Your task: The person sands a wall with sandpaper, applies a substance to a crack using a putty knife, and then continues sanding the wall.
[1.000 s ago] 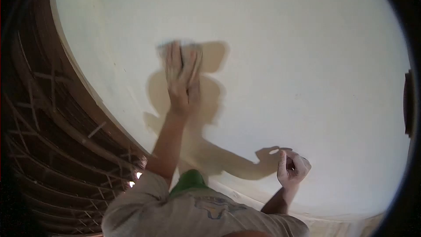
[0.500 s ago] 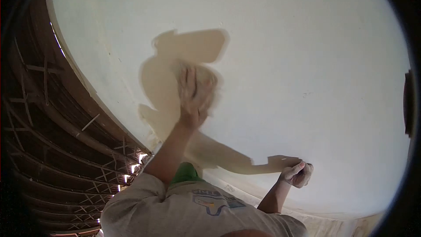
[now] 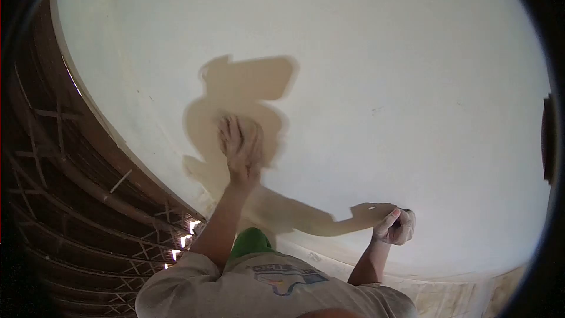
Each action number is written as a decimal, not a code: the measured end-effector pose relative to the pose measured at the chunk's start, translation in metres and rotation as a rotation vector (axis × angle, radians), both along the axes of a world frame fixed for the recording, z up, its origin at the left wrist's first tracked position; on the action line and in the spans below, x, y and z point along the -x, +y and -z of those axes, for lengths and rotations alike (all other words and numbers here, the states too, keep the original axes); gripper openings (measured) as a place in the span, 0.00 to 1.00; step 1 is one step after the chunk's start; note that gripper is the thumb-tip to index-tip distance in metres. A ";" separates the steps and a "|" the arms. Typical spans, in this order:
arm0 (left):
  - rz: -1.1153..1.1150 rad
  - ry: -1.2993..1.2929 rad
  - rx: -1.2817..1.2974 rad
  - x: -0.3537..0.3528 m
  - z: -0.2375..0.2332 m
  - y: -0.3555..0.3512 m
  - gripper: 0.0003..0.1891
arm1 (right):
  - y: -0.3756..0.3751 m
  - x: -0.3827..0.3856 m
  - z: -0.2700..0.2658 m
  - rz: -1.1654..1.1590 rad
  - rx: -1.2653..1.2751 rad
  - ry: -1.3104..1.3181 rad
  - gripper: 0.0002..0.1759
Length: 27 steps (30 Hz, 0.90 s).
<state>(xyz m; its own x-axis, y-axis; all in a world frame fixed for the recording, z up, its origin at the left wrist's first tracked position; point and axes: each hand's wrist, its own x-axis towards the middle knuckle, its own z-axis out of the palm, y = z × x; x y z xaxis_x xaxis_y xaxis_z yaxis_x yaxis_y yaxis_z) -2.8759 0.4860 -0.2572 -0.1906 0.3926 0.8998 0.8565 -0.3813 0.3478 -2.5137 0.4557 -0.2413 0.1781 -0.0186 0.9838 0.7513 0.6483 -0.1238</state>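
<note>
Left hand (image 3: 240,148) spread over white surface (image 3: 365,71), blurred, can't tell if holding | right hand (image 3: 404,231) curled closed | shadows (image 3: 250,77) on surface | dark rafters (image 3: 88,185) beside, bright gaps (image 3: 185,240) low

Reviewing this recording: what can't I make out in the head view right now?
All in the head view:
- Left hand: blurred, and it hides anything beneath it.
- Right hand: its own curl hides whether it holds anything.
- Shirt print: lettering too small and soft to read.
- Dark object, far right: cut off by the black lens border.
</note>
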 end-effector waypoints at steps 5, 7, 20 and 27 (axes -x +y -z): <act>-0.004 0.063 -0.075 0.021 -0.086 0.002 0.28 | -0.013 -0.007 -0.001 0.064 -0.033 -0.111 0.06; 0.095 0.044 -0.100 0.008 -0.074 0.001 0.28 | -0.012 -0.010 -0.001 0.051 -0.047 -0.109 0.05; -0.045 0.135 0.021 0.047 -0.035 0.001 0.31 | -0.007 -0.017 0.007 -0.021 -0.031 -0.125 0.04; 0.191 0.066 -0.007 0.004 -0.050 0.000 0.30 | -0.010 -0.018 0.003 -0.015 -0.011 -0.155 0.06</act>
